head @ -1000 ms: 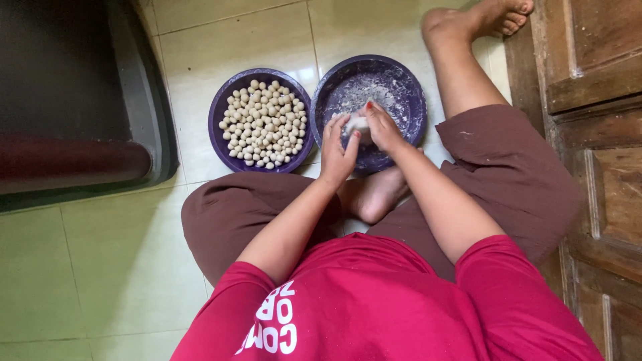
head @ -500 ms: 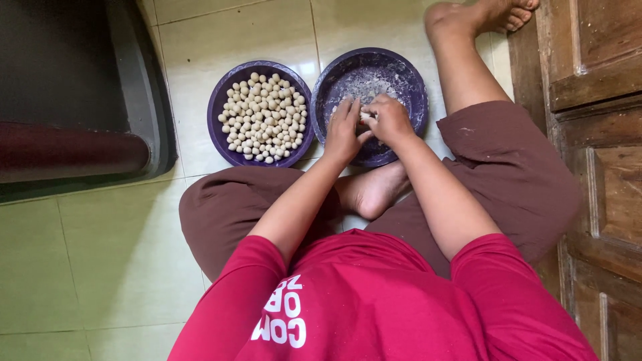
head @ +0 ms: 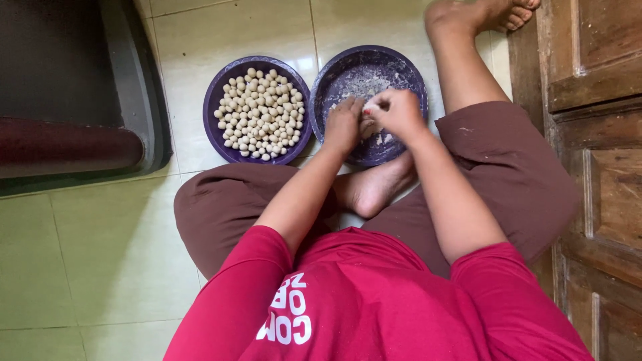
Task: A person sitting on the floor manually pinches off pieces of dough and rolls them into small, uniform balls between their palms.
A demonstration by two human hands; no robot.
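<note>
I sit on a tiled floor with two purple bowls in front of me. The left bowl (head: 221, 87) holds several small pale dough balls (head: 261, 113). The right bowl (head: 401, 63) is dusted with flour. Both hands are over the right bowl, close together. My left hand (head: 343, 126) and my right hand (head: 396, 112) pinch a small piece of dough (head: 367, 126) between their fingers. Most of the dough is hidden by the fingers.
A dark wooden door or cabinet (head: 595, 134) stands along the right. A dark grey object with a red-brown rounded edge (head: 67, 144) lies at the left. My legs are folded, one foot (head: 374, 190) under my arms and the other foot (head: 491, 13) stretched out beyond the right bowl.
My hands have closed in together over the floured bowl and curled around the dough; a second ago the right fingers were more spread.
</note>
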